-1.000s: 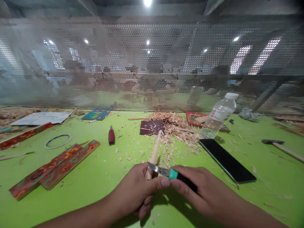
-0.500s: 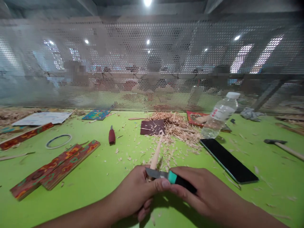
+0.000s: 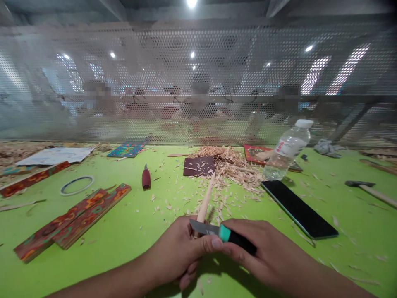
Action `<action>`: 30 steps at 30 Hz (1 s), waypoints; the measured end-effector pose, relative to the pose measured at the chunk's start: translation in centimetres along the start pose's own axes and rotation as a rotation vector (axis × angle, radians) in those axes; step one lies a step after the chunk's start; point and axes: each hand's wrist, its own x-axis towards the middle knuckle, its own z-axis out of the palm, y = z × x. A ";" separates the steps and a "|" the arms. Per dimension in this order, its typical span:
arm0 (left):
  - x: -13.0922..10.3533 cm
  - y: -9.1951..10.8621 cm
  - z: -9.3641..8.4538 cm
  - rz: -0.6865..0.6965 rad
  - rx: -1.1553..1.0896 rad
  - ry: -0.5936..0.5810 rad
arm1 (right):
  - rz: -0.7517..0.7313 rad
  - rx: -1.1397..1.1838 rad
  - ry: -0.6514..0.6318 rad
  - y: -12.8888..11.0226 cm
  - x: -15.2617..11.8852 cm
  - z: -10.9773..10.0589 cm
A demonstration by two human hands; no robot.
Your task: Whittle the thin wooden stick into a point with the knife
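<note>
My left hand [image 3: 180, 252] is closed around the near end of a slim, pale wooden stick [image 3: 205, 203], which points away from me over the table. In my right hand [image 3: 260, 248] is a carving knife [image 3: 228, 234] with a black and teal handle. Its blade lies across the stick, close to my left fingers. My left thumb presses near the base of the blade, beside the right hand's fingers. The part of the stick inside my left fist is hidden.
Wood shavings [image 3: 238, 169] heap around brown sandpaper [image 3: 198, 166] ahead. A clear bottle [image 3: 288, 149], a black phone [image 3: 299, 210] and a hammer [image 3: 369, 189] lie rightward. Leftward are a red-handled tool [image 3: 146, 178], a tape ring [image 3: 77, 185] and painted wood strips [image 3: 77, 219]. A perforated screen [image 3: 173, 82] stands behind.
Almost nothing differs. The knife and both hands hold nearly the same pose, and the stick's far end sits very slightly further right.
</note>
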 end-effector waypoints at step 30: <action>0.0 0.1 0.2 -0.024 -0.033 0.015 | -0.145 -0.244 0.218 1.2 -0.4 1.4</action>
